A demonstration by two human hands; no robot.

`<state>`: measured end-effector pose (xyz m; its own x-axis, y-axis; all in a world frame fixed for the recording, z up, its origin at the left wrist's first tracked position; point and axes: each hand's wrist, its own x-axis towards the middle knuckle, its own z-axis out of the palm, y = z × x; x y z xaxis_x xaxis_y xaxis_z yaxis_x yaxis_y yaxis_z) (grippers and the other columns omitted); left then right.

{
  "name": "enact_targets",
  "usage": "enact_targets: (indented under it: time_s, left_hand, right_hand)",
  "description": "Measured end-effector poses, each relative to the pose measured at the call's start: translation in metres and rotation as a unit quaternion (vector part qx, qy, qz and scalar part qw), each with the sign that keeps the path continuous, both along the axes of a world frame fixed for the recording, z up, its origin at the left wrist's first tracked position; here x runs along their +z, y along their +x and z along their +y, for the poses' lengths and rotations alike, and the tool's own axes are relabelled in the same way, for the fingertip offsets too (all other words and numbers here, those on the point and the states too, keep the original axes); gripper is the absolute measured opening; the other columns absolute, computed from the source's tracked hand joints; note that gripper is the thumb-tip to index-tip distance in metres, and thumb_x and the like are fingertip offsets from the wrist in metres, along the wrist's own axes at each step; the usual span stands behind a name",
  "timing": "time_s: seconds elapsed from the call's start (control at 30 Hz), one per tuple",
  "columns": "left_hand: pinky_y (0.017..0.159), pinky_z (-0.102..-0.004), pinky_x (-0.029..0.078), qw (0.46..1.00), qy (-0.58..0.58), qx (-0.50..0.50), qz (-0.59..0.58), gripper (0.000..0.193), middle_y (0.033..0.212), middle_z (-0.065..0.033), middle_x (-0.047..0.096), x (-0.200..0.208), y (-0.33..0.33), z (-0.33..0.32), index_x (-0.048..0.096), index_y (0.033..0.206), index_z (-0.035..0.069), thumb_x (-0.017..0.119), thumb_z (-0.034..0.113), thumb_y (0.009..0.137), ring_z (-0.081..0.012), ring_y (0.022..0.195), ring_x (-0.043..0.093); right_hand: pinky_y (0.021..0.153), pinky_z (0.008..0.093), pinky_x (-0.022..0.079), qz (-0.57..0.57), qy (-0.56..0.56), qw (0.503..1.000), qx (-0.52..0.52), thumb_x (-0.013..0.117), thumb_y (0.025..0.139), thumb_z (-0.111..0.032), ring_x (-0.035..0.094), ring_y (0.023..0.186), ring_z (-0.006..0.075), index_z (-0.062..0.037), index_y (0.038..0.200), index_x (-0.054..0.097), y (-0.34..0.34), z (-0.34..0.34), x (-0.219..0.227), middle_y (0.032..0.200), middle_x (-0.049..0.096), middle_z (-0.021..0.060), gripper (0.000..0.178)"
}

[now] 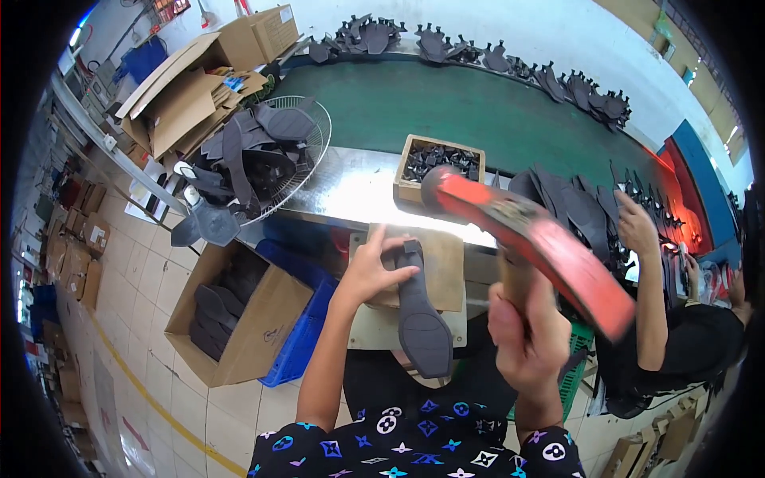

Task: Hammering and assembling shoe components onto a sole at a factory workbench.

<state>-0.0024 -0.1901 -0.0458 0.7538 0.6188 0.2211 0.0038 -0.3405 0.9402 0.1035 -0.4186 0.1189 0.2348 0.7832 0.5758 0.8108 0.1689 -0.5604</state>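
Observation:
A dark grey shoe sole [424,338] lies with its narrow heel end on a wooden board [448,275], and its wide toe part reaches past the board toward me. At the heel end is a small black block [411,246], with the thumb and fingers of my left hand [373,269] closed around it. My right hand [530,338] is wrapped around the wooden handle of a hammer [550,247]. The hammer's long red head is blurred, raised in front of the board and to the right of the sole.
Beyond the board stands a wooden box [408,193] of small black pieces. A wire basket [326,139] of soles is at left, above a cardboard carton [263,331] and blue crate [307,350]. Soles line the green conveyor belt [446,103]. A co-worker's hand [639,227] is at right.

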Motion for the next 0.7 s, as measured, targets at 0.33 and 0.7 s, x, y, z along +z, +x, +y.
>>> enact_targets:
  time_s: [0.33,0.7]
  left_hand:
    - [0.121,-0.0578,-0.004,0.973,0.167,0.009,0.161,0.096,0.152,-0.0248,0.040,0.008,-0.002,-0.009,0.035,0.154,0.009,0.076,0.048,0.076,-0.0329,0.148,0.030]
    - [0.105,-0.0464,0.041,0.981,0.183,-0.044,0.038,0.029,0.114,-0.0109,0.068,0.004,-0.019,-0.031,0.072,0.113,0.005,0.069,0.019,0.088,-0.0291,0.110,0.065]
  right_hand:
    - [0.063,0.0421,0.051,0.010,0.075,0.997,-0.028,0.068,0.091,-0.004,0.063,0.067,0.0333,0.0020,0.111,0.065,-0.008,0.017,-0.004,0.083,0.065,0.0173,0.020]
    - [0.065,0.0384,0.054,0.075,0.019,0.995,-0.061,0.067,0.089,0.002,0.066,0.074,0.0372,0.0040,0.127,0.058,0.012,0.003,-0.046,0.091,0.066,0.0209,0.039]
